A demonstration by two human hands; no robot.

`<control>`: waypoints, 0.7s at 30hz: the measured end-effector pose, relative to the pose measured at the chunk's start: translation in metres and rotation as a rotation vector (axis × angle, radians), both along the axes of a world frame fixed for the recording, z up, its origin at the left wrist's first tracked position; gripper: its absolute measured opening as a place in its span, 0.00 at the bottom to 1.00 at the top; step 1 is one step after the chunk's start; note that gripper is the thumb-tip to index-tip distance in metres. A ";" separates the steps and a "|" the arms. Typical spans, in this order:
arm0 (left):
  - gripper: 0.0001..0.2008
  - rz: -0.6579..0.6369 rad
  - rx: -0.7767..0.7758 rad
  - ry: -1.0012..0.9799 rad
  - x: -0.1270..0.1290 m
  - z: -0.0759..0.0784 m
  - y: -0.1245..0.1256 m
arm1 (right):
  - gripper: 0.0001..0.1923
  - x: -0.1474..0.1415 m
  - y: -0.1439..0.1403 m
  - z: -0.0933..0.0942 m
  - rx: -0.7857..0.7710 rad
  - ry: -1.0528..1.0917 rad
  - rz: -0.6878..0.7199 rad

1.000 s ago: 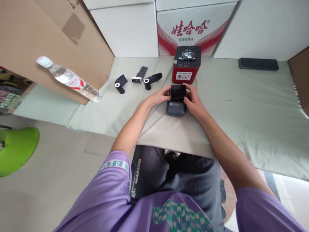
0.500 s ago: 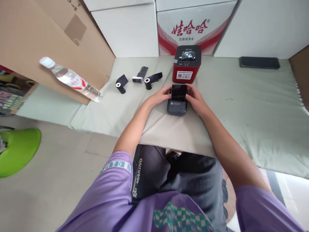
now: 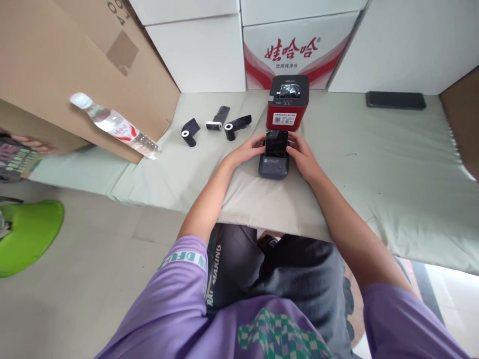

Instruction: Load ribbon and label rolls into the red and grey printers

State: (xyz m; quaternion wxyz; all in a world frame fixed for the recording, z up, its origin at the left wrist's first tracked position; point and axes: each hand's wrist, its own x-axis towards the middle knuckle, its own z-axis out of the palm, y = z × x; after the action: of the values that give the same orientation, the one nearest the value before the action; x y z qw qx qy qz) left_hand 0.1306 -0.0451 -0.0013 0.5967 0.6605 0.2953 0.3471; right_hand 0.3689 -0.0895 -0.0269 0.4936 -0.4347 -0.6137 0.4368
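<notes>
A small dark grey printer [image 3: 274,167] lies on the pale green padded surface [image 3: 374,164] in front of me, its black lid [image 3: 276,141] raised. My left hand [image 3: 247,150] grips the printer's left side at the lid. My right hand [image 3: 302,155] holds its right side, fingers against the lid edge. Just behind it stands a red and black label printer [image 3: 287,103]. Three black rolls [image 3: 214,125] lie to the left of that.
A water bottle [image 3: 117,127] leans against a brown cardboard sheet [image 3: 56,60] at left. White boxes [image 3: 292,47] line the back. A black phone [image 3: 395,100] lies at back right. A green object [image 3: 26,234] sits on the floor at left.
Both hands stay on the grey printer; the view has shifted slightly. The lid looks a little more upright than a second ago.
</notes>
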 end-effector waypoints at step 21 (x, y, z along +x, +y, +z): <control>0.20 0.194 -0.176 -0.157 -0.009 -0.015 0.013 | 0.66 -0.118 -0.088 0.017 -0.100 -0.409 -0.752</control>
State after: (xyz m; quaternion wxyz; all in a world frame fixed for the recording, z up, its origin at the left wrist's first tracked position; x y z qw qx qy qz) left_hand 0.1216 -0.0318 -0.0165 0.6370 0.5450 0.3395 0.4266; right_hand 0.2510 -0.1777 -0.0097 0.4649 -0.7293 -0.4756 0.1606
